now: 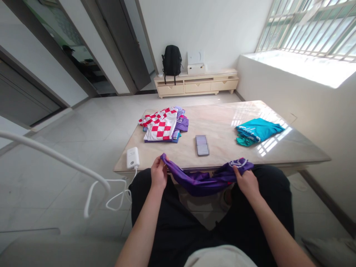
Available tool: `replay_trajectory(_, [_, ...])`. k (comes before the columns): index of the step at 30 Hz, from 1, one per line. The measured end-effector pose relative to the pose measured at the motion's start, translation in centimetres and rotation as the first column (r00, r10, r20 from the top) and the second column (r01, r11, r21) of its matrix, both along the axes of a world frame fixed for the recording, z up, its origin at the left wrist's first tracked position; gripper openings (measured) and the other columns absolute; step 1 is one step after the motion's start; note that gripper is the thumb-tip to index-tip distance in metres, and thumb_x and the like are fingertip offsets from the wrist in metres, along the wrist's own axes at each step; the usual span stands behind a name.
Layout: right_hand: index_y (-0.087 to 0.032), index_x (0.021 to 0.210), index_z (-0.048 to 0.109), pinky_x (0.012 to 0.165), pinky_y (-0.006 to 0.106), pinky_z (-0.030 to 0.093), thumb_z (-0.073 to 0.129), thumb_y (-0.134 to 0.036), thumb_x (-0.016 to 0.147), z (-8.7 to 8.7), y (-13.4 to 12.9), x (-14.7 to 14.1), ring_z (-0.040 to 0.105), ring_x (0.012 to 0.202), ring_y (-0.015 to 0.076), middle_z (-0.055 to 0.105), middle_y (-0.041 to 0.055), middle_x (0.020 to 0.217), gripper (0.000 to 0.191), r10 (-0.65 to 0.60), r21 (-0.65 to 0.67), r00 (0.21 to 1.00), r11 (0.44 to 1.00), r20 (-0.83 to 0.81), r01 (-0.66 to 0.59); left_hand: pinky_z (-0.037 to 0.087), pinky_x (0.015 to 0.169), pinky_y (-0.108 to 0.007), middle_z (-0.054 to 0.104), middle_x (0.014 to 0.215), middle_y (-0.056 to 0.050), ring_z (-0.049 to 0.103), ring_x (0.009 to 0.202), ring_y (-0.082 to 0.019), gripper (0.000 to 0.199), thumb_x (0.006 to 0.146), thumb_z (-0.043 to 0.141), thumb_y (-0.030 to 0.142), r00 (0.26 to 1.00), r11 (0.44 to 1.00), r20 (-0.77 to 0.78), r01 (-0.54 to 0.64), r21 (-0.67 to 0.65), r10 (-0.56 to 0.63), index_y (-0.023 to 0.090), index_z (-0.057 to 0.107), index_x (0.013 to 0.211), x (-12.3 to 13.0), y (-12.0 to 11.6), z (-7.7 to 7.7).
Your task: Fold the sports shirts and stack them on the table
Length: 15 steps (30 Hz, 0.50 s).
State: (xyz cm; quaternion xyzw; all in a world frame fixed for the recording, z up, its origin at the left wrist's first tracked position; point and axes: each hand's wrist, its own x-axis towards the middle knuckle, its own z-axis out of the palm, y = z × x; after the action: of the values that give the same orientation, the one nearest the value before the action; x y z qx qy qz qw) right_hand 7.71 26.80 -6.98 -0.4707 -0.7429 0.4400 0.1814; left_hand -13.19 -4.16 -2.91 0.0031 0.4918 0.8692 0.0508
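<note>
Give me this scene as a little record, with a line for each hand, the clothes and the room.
Left hand: grips one end of a purple cloth
Right hand: grips the other end, near a white print
Purple cloth: sags between the hands
Table, left: red-and-white checked garment on other clothes; white device with cable
Table, middle: pixelated rectangular item
Table, right: teal garment
Background: black backpack on low cabinet

head view — from wearer's head | faces forward, down | near the table (215, 120)
</note>
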Motion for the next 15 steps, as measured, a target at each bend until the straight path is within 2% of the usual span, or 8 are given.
replay_trajectory(3, [-0.018,0.067,0.065,0.089,0.048,0.054,0.064,-0.063,0.082,0.8,2.5,1.3,0.070,0.099,0.0392,0.071,0.0146,0.078,0.048,-0.167,0.022,0.977,0.985,-0.136,0.171,0.043,0.061,-0.018,0.065,0.076,0.005,0.057,0.065,-0.008,0.031,0.070,0.084,0.040,0.990,0.990,-0.015,-0.137,-0.029,0.137,0.019,0.067,0.087,-0.8,-0.2,-0.4])
replay_trajectory(6, [-0.015,0.082,0.068,0.080,0.042,0.060,0.075,-0.056,0.077,1.4,4.0,1.5,0.072,0.088,0.0302,0.072,0.0077,0.080,0.042,-0.382,-0.205,0.768,0.924,-0.514,0.323,0.042,0.059,-0.017,0.062,0.069,0.006,0.054,0.061,-0.007,0.030,0.075,0.075,0.047,0.995,0.993,-0.011,-0.098,-0.065,0.098,0.020,0.066,0.083,-0.9,-0.4,-0.2])
replay_trajectory(9, [-0.016,0.098,0.070,0.094,0.040,0.060,0.081,-0.038,0.073,2.8,3.9,0.9,0.072,0.102,0.0247,0.075,0.0058,0.101,0.036,-0.440,-0.458,0.545,0.882,-0.714,0.113,0.041,0.054,-0.021,0.061,0.061,0.002,0.054,0.054,-0.010,0.029,0.071,0.080,0.041,0.986,0.975,0.034,0.165,-0.150,-0.162,0.015,0.069,0.076,0.6,-0.4,0.6])
replay_trajectory(10, [-0.017,0.101,0.071,0.100,0.039,0.058,0.081,-0.034,0.072,3.5,3.5,0.7,0.071,0.107,0.0239,0.075,0.0060,0.106,0.034,-0.440,-0.509,0.526,0.861,-0.728,0.015,0.040,0.052,-0.022,0.063,0.061,0.000,0.054,0.052,-0.011,0.028,0.070,0.083,0.038,0.943,0.919,0.056,0.334,-0.211,-0.329,0.013,0.071,0.075,1.3,-0.3,0.9])
replay_trajectory(11, [-0.018,0.103,0.072,0.104,0.039,0.055,0.080,-0.030,0.073,4.2,2.9,0.6,0.070,0.112,0.0236,0.075,0.0063,0.110,0.034,-0.427,-0.543,0.532,0.836,-0.731,-0.075,0.040,0.051,-0.022,0.066,0.063,-0.002,0.055,0.051,-0.011,0.028,0.072,0.083,0.037,0.847,0.801,0.090,0.525,-0.288,-0.523,0.012,0.073,0.078,2.1,-0.1,1.0])
replay_trajectory(12, [-0.018,0.104,0.073,0.107,0.040,0.053,0.078,-0.029,0.073,4.9,2.0,0.5,0.068,0.115,0.0241,0.075,0.0067,0.112,0.034,-0.403,-0.562,0.551,0.813,-0.731,-0.151,0.039,0.050,-0.022,0.069,0.067,-0.005,0.057,0.052,-0.012,0.029,0.077,0.081,0.039,0.702,0.622,0.135,0.691,-0.369,-0.700,0.011,0.075,0.085,2.9,0.2,1.1])
replay_trajectory(14, [-0.020,0.106,0.074,0.108,0.045,0.052,0.079,-0.029,0.073,6.2,-0.5,0.6,0.068,0.117,0.0272,0.075,0.0072,0.114,0.035,-0.324,-0.575,0.611,0.772,-0.722,-0.271,0.043,0.053,-0.023,0.075,0.083,-0.008,0.063,0.059,-0.014,0.038,0.087,0.071,0.047,0.418,0.260,0.211,0.813,-0.521,-0.884,0.014,0.075,0.105,4.3,1.1,0.9])
replay_trajectory(15, [-0.020,0.106,0.075,0.106,0.048,0.053,0.080,-0.031,0.072,6.7,-1.9,0.7,0.068,0.116,0.0297,0.076,0.0078,0.112,0.036,-0.266,-0.577,0.648,0.748,-0.713,-0.328,0.047,0.058,-0.024,0.076,0.095,-0.010,0.067,0.069,-0.016,0.043,0.089,0.069,0.049,0.367,0.187,0.204,0.788,-0.586,-0.907,0.017,0.072,0.117,4.8,1.6,0.7])
